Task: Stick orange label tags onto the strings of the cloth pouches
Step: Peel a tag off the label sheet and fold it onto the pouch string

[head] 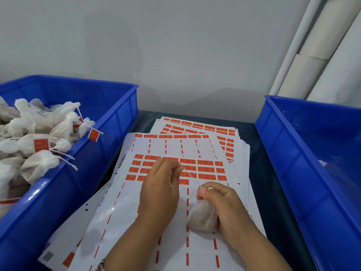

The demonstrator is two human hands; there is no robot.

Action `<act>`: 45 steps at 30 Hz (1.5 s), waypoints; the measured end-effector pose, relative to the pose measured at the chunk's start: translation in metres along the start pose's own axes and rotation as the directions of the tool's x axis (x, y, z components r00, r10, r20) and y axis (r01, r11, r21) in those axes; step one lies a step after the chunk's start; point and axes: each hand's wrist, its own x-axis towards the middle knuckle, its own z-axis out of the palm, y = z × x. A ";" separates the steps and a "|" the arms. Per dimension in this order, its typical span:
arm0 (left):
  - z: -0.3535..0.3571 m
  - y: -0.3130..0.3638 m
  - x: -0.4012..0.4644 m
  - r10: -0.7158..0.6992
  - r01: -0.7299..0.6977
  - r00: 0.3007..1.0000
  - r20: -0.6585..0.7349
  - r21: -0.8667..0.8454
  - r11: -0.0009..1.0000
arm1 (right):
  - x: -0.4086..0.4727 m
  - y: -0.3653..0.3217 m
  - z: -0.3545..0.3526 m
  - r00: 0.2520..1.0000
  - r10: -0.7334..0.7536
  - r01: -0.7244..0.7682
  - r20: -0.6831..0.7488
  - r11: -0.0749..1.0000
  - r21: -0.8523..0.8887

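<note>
2 bright blue bins are seen, one at 9 o'clock (93, 153) and one at 3 o'clock (293, 153). The pouches (39, 141) in the 9 o'clock bin are off-white, tied with white strings, and some are marked with orange tags (41, 144). The label sheets (195, 222) at 6 o'clock are white, patterned with rows of orange rectangular labels (205, 169) and dashed orange lines. The held pouch (202, 218) is pale beige, with a white string (188, 174). The tabletop (273, 202) is dark blue-black. The wall (175, 45) at 12 o'clock is plain grey-white.
</note>
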 end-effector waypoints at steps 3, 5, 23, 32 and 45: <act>0.000 -0.001 0.005 -0.080 0.080 0.997 -0.022 -0.015 0.997 | -0.001 -0.002 -0.001 0.997 0.038 -0.034 0.070 0.998 -0.048; -0.001 -0.003 0.010 -0.173 0.170 0.983 -0.064 -0.043 0.984 | -0.002 -0.001 -0.003 0.989 0.072 -0.056 0.129 0.991 -0.124; -0.006 -0.003 0.016 -0.307 0.291 0.949 -0.075 -0.170 0.941 | -0.001 -0.003 -0.014 0.912 0.007 -0.114 0.411 0.965 0.237; -0.005 -0.002 0.015 -0.285 0.310 0.940 0.187 -0.119 0.943 | 0.008 0.001 -0.021 0.975 -0.074 -0.101 0.209 0.690 0.717; -0.011 0.011 0.003 0.127 -0.027 0.828 0.546 -0.187 0.982 | 0.012 0.011 -0.015 0.952 -0.077 0.084 -0.296 0.996 0.011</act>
